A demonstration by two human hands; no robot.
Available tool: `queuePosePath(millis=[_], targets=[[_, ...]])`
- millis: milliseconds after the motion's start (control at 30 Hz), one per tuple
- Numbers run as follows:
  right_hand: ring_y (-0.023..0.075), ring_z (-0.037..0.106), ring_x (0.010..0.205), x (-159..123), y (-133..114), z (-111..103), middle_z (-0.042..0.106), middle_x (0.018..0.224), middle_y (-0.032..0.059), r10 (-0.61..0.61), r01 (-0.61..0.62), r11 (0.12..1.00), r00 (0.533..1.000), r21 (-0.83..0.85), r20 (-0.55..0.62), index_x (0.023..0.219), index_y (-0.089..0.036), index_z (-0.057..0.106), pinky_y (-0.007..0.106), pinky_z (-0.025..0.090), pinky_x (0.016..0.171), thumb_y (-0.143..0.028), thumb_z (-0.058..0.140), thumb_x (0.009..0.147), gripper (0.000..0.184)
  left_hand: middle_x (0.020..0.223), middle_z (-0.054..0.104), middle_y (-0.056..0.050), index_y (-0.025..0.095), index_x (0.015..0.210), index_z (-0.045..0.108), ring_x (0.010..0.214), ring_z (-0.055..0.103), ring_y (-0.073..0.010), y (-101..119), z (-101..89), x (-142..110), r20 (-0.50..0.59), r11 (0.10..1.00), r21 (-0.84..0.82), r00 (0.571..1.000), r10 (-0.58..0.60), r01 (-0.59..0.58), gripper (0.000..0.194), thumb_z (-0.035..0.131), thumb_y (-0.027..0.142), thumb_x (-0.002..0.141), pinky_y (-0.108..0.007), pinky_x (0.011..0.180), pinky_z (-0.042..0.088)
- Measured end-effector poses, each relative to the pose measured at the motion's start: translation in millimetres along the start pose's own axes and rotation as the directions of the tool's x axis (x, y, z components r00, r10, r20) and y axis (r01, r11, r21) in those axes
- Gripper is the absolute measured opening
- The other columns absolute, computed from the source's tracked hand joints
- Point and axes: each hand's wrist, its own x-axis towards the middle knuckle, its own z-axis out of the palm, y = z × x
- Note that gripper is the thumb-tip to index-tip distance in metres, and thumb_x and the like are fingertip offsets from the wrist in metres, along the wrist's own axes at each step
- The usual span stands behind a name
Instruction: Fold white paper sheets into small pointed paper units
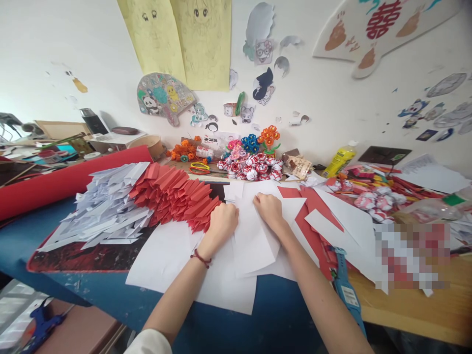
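A white sheet of paper [252,246] with a loosely raised lower corner lies between my two hands, over other white sheets. My left hand [224,222], with a dark red bracelet at the wrist, is closed at the sheet's left edge. At its upper right, my right hand [268,209] is closed on the same sheet, fingertips pressed together. Rows of folded red paper pieces [173,194] reach up to my left hand. Beyond them lies a heap of folded white paper pieces [106,206]. A larger white sheet [162,260] rests below my left forearm.
Red sheets [313,216] and white offcuts lie right of my right hand. At the back stand red-and-white paper flowers [254,167], yellow scissors [199,168] and a yellow bottle [339,160]. A red roll [70,177] lies at left; a blue watch [346,290] hangs at the table's front edge.
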Motion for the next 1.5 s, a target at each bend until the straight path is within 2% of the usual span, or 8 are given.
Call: queuePosePath(millis=[367,567,867,1067,1200,1333,1500], targets=[[0.0208,0.066,0.082,-0.1,0.1,-0.1,0.071,0.089,0.0091,0.000,0.000,1.000,1.000,0.003,-0.004,0.095,-0.020,0.068,0.027,0.038,0.068,-0.034,0.036,0.097,0.035,0.087,0.066,-0.016,0.012,0.089,0.069,0.088,0.065,-0.0276,0.9,-1.6,-2.9,-0.002,1.000,0.001,1.000,0.023,-0.023,0.038,0.036,0.029,0.094,-0.033,0.071,0.047],[0.0210,0.066,0.084,-0.1,0.1,-0.3,0.071,0.090,0.0099,0.003,-0.003,1.000,1.000,0.006,0.002,0.096,-0.019,0.068,0.026,0.038,0.069,-0.033,0.036,0.097,0.035,0.092,0.067,-0.018,0.011,0.093,0.068,0.091,0.065,-0.0266,2.3,-5.0,-2.5,0.044,1.000,-0.015,0.999,0.006,-0.005,0.038,0.036,0.030,0.094,-0.033,0.075,0.046],[0.0214,0.066,0.082,0.0,1.3,2.2,0.071,0.089,0.0096,-0.010,0.010,1.000,1.000,0.024,-0.005,0.095,-0.019,0.067,0.027,0.037,0.068,-0.032,0.036,0.097,0.034,0.087,0.067,-0.016,0.012,0.086,0.067,0.084,0.065,-0.0246,-2.6,-1.9,-5.9,0.031,0.999,0.003,0.999,0.032,-0.032,0.036,0.036,0.029,0.094,-0.030,0.070,0.043],[0.0217,0.064,0.080,2.1,3.3,7.2,0.070,0.087,0.0098,-0.025,0.025,0.999,0.999,0.043,-0.020,0.093,-0.019,0.065,0.028,0.034,0.066,-0.032,0.035,0.097,0.033,0.080,0.067,-0.013,0.015,0.079,0.066,0.077,0.064,-0.0234,-7.3,-1.3,-13.3,-0.022,0.996,-0.077,0.999,0.040,-0.041,0.047,0.031,0.042,0.097,-0.029,0.063,0.037],[0.0195,0.061,0.078,-2.7,6.1,6.7,0.068,0.088,0.0074,-0.077,0.079,0.994,0.996,0.070,-0.037,0.092,-0.020,0.063,0.028,0.032,0.065,-0.031,0.035,0.098,0.031,0.076,0.067,-0.011,0.017,0.074,0.065,0.072,0.063,-0.0222,-8.8,-1.5,-19.2,0.021,0.991,-0.128,0.999,0.036,-0.032,0.050,0.033,0.049,0.095,-0.028,0.058,0.033],[0.0184,0.058,0.085,-11.7,8.9,6.0,0.065,0.091,0.0059,-0.161,0.169,0.981,0.983,0.093,-0.084,0.088,-0.019,0.060,0.027,0.032,0.071,-0.031,0.036,0.098,0.028,0.079,0.068,-0.011,0.017,0.074,0.065,0.075,0.063,-0.0233,-8.7,-0.5,-21.2,0.044,0.993,-0.119,0.999,0.021,-0.016,0.039,0.041,0.043,0.092,-0.027,0.058,0.032],[0.0201,0.054,0.084,-15.3,9.9,10.6,0.062,0.088,0.0069,-0.196,0.212,0.972,0.970,0.105,-0.144,0.086,-0.017,0.057,0.029,0.030,0.074,-0.028,0.038,0.098,0.025,0.080,0.067,-0.013,0.016,0.077,0.066,0.075,0.063,-0.0239,-8.6,0.9,-22.0,0.020,0.995,-0.090,0.999,0.039,-0.038,0.039,0.038,0.038,0.093,-0.028,0.058,0.030]])
